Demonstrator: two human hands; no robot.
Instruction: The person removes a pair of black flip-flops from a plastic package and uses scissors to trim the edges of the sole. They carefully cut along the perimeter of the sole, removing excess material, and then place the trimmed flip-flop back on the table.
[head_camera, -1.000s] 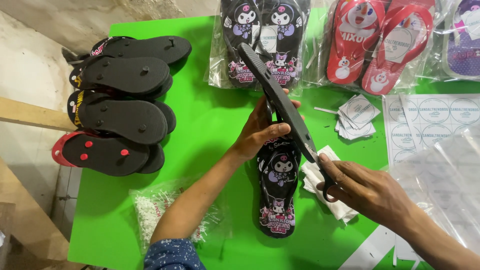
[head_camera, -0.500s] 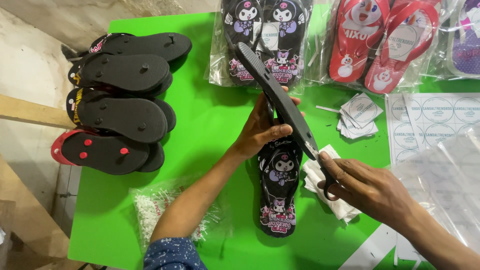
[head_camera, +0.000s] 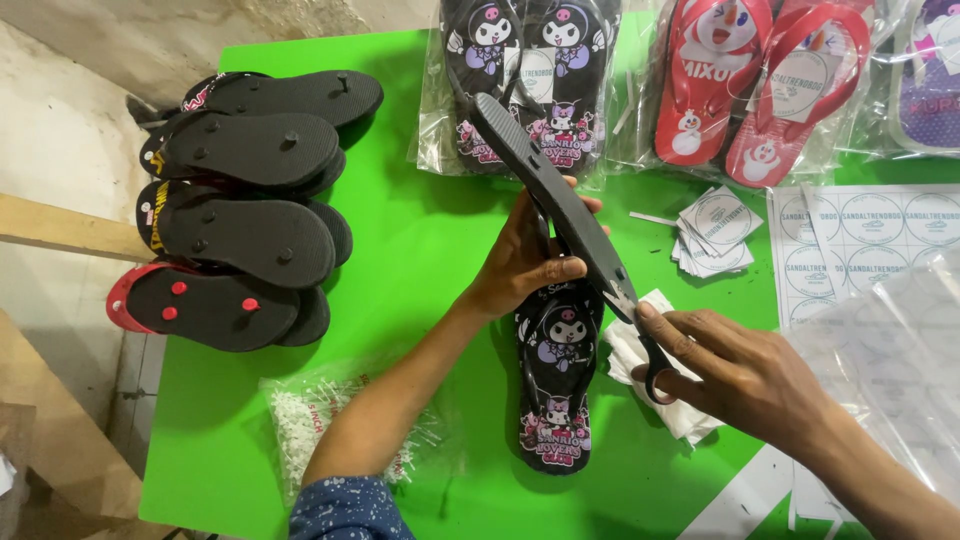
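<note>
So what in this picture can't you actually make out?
- Head view: the top face of the raised flip-flop in the left hand is turned away; only its black sole shows.
- The scissors are mostly covered by the right hand; what the blades touch is unclear.
- The purple pair is cut off by the right edge.
- The contents of the small bag are too small to tell.

Open green table (head_camera: 420, 260) runs down the middle, left of the left hand (head_camera: 525, 255). Far left's blocked by a stack of black sandals (head_camera: 245, 215), bagged sandals (head_camera: 520, 70) line the far edge, sticker sheets (head_camera: 860, 240) crowd the right.
</note>
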